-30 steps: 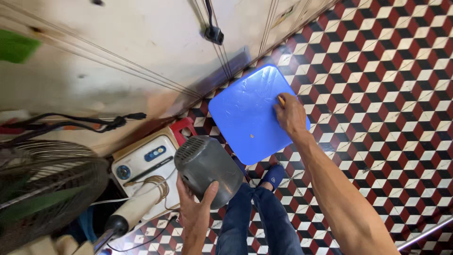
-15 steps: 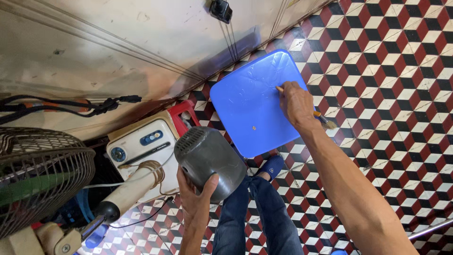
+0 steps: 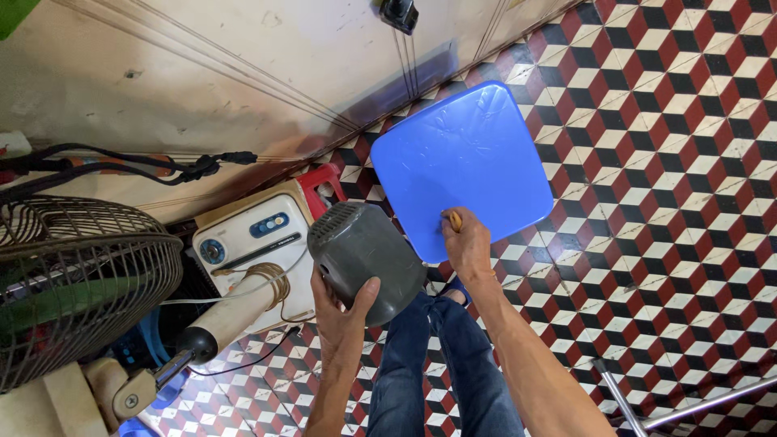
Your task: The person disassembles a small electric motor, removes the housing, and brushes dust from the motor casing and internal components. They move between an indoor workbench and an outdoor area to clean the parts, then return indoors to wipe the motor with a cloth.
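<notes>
The grey fan motor housing [image 3: 364,260] is held up in the air, above the knees of the person and just beside the near-left corner of the blue plastic stool [image 3: 463,166]; the left hand [image 3: 340,311] is closed on it from below, thumb on the right side, fingers wrapped on the left; the right hand [image 3: 468,243] lies at the near edge of the stool seat, fingers curled around a small orange-yellow thing, prob. a tool handle, but too small to tell which.

How far: the housing is already apart from the fan; the wire fan guard [image 3: 77,283] and the white stand pole [image 3: 235,311] lie at the left w/o it; I judge the dismounting part is done and the work on the housing itself is not yet begun, since the tool does not touch it.

Direction: the long axis of the housing runs approx. from upper left to lower right; the vented rounded end points up-left toward the wall [image 3: 243,73], the wider end down-right toward the legs.

Around: a white appliance box [image 3: 251,235] w/ blue panel by the wall; black cables [image 3: 146,162] above it; red, white and black tiled floor [image 3: 688,243].
</notes>
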